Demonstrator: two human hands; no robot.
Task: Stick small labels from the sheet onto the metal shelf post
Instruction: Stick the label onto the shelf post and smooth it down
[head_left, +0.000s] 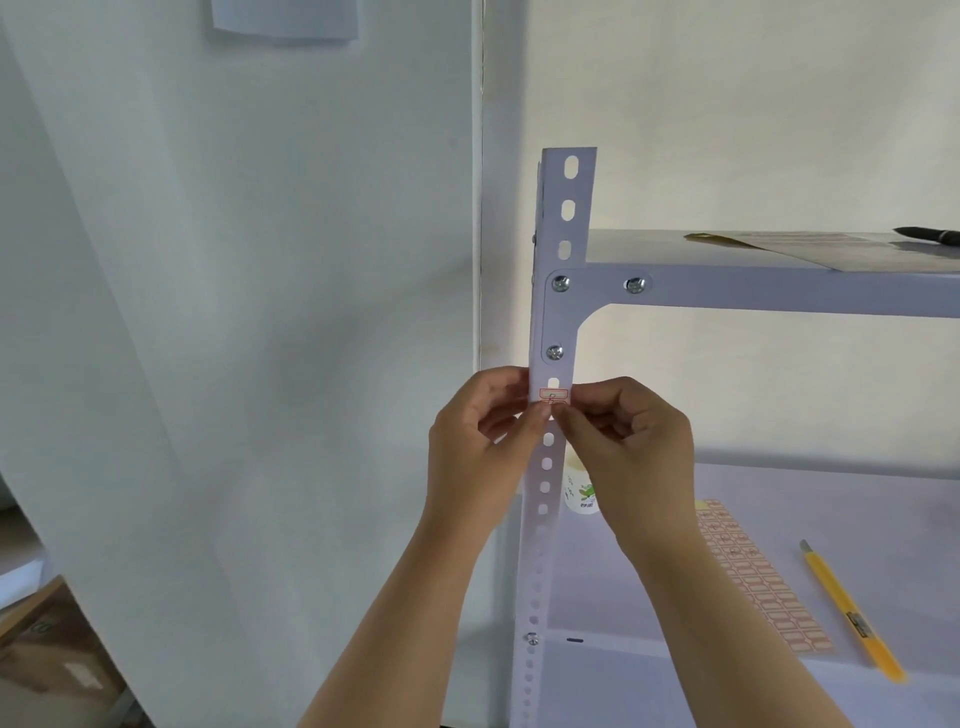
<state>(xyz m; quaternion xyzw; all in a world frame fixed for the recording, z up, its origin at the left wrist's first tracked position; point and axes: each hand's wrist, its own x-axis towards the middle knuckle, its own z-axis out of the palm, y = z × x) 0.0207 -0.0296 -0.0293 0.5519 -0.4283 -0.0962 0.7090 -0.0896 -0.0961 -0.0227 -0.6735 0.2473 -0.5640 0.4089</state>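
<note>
A small white paper label with a red border (554, 396) lies across the front face of the white perforated metal shelf post (556, 322), just below the bolted corner bracket. The left hand (480, 441) and right hand (631, 441) pinch together at its lower edge, fingertips touching it. Thin, limp and sticky, it probably creases easily; best held by its edges and smoothed outward. The pink label sheet (758, 577) lies on the lower shelf.

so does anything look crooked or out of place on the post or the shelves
Nothing clearly off. The small red-bordered white label sits roughly square across the white perforated metal post, just under a slot, with the left hand and right hand pinching at its lower edge. The pink label sheet and yellow utility knife lie flat on the lower shelf.
</note>
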